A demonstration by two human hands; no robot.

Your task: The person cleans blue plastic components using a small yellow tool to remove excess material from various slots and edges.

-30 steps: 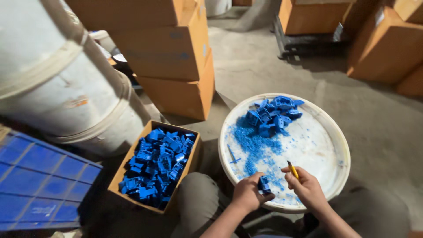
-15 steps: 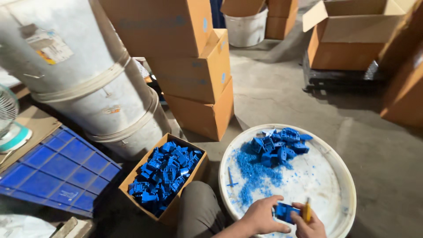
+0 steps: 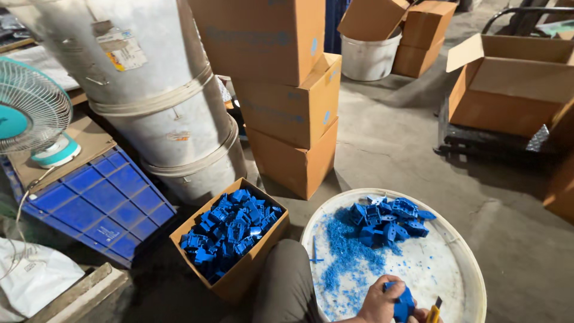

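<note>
My left hand (image 3: 382,302) is at the bottom edge, closed around a blue plastic part (image 3: 402,302) over the near side of a round white tray (image 3: 472,263). My right hand (image 3: 426,316) is mostly out of view below; only fingertips show, gripping a small yellow-handled blade (image 3: 434,311) beside the part. A heap of blue plastic parts (image 3: 388,220) lies at the far side of the tray, with blue shavings (image 3: 347,257) spread across its middle. To the left, a cardboard box (image 3: 239,281) holds several more blue parts (image 3: 230,233).
Stacked cardboard boxes (image 3: 293,107) stand behind the tray, and large white drums (image 3: 161,101) rise at the left. A blue plastic crate (image 3: 101,203) and a teal fan (image 3: 30,113) lie far left. An open box (image 3: 514,84) sits on a trolley at right. My knee (image 3: 287,281) is between box and tray.
The view has tilted up, so both hands have slid to the bottom edge. My left hand still holds a blue part with the blade beside it.
</note>
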